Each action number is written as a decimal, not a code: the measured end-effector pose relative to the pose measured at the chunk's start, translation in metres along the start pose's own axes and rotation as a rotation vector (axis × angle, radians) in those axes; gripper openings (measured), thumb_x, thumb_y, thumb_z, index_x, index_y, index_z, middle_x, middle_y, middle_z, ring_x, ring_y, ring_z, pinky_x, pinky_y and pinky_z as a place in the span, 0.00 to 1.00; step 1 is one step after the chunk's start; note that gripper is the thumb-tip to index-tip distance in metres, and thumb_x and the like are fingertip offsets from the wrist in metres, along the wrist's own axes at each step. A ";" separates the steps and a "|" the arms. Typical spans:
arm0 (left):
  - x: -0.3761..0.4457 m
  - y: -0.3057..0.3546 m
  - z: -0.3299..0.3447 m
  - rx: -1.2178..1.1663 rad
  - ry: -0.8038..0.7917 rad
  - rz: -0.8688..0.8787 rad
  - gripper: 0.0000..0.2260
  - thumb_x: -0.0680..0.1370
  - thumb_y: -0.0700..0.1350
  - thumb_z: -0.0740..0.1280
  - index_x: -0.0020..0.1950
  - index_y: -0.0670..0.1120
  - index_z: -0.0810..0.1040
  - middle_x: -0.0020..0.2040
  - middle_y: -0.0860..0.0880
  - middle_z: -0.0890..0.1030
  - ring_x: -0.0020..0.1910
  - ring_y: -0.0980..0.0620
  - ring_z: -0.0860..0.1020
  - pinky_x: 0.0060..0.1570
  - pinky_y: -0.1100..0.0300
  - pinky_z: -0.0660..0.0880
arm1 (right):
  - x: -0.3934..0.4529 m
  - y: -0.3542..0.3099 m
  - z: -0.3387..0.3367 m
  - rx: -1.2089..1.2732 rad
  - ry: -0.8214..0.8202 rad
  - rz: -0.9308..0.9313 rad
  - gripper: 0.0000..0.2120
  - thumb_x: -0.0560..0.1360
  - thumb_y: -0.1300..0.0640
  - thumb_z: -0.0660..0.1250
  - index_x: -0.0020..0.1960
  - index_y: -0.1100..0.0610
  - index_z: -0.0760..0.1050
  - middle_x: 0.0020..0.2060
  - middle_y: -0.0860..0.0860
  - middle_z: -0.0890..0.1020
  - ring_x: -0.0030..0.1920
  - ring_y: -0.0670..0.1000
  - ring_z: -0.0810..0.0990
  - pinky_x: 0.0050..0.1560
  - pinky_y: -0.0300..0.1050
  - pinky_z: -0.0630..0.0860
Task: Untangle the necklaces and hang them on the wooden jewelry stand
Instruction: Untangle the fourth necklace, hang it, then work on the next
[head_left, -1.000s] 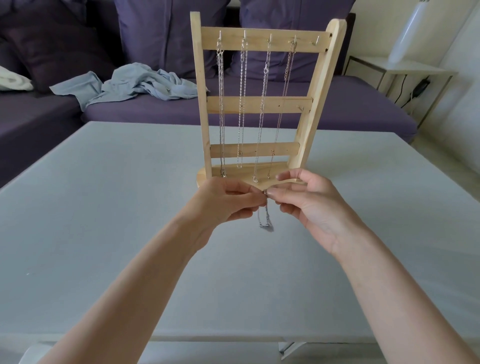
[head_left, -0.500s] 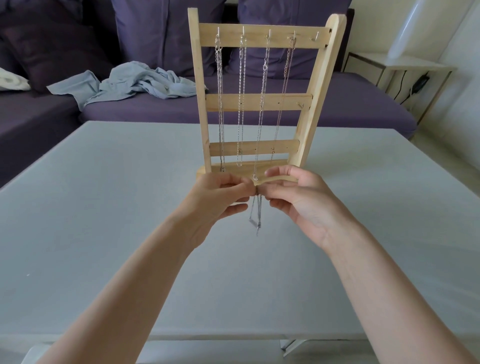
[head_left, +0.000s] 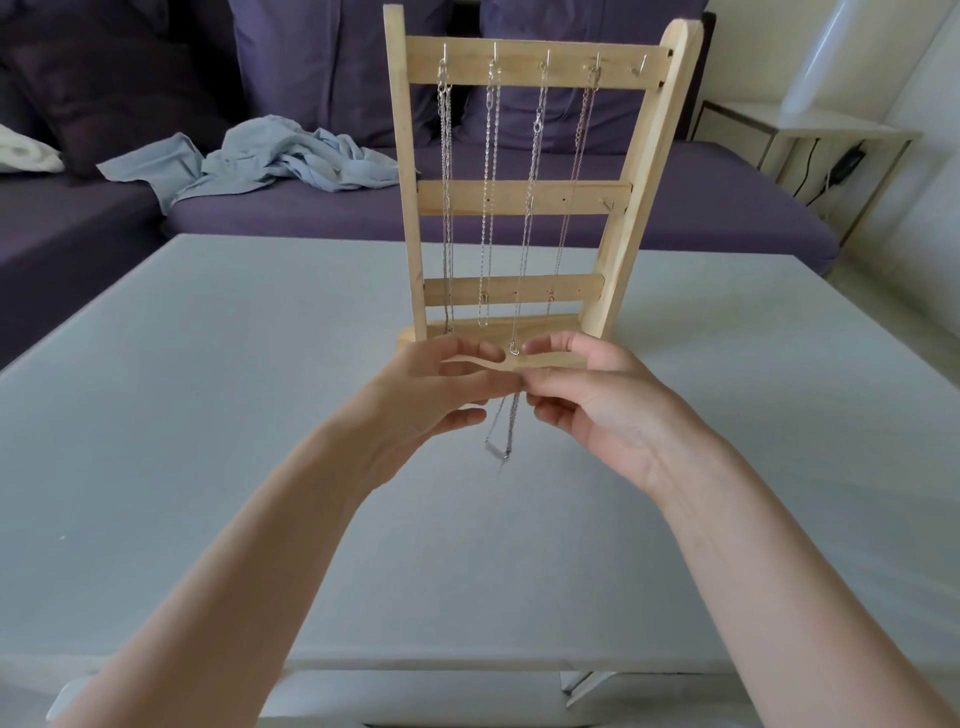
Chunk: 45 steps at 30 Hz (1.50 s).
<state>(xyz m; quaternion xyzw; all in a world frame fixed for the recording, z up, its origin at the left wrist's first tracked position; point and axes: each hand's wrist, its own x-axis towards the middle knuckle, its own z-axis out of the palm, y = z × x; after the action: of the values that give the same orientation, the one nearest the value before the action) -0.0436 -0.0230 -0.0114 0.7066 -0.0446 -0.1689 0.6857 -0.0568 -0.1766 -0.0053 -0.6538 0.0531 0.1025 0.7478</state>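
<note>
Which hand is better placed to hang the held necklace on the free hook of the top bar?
Probably the right hand. Both hands pinch the necklace, but the free hook is at the right end of the stand, above that hand; the left hand would have to cross over.

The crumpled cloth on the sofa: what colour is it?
The cloth is pale blue-grey, plain, seen in the head view.

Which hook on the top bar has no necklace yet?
The rightmost hook; the four hooks to its left each carry a chain.

No readable text, label or number shows anywhere.
</note>
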 end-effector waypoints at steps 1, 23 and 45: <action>0.000 0.000 -0.001 -0.024 -0.022 -0.003 0.09 0.70 0.41 0.72 0.48 0.47 0.77 0.37 0.54 0.80 0.37 0.59 0.77 0.39 0.66 0.72 | 0.000 -0.001 0.000 0.026 -0.013 0.014 0.12 0.70 0.70 0.69 0.49 0.57 0.74 0.32 0.52 0.78 0.32 0.47 0.74 0.34 0.36 0.73; 0.002 -0.003 0.005 -0.079 0.028 -0.014 0.09 0.72 0.36 0.70 0.49 0.45 0.75 0.37 0.50 0.80 0.36 0.55 0.79 0.39 0.65 0.78 | 0.001 0.000 0.002 -0.049 0.014 0.002 0.11 0.72 0.71 0.65 0.49 0.58 0.73 0.32 0.53 0.76 0.29 0.47 0.73 0.33 0.38 0.71; 0.001 0.000 0.010 -0.043 0.154 0.131 0.07 0.73 0.29 0.66 0.46 0.39 0.74 0.37 0.44 0.77 0.33 0.51 0.81 0.41 0.63 0.80 | 0.001 0.002 -0.007 -0.308 0.015 -0.181 0.09 0.70 0.64 0.71 0.48 0.56 0.76 0.39 0.53 0.83 0.40 0.48 0.79 0.43 0.40 0.74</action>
<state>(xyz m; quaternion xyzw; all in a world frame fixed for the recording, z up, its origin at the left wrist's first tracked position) -0.0459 -0.0329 -0.0112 0.6981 -0.0342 -0.0696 0.7118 -0.0562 -0.1834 -0.0081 -0.7633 -0.0166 0.0365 0.6448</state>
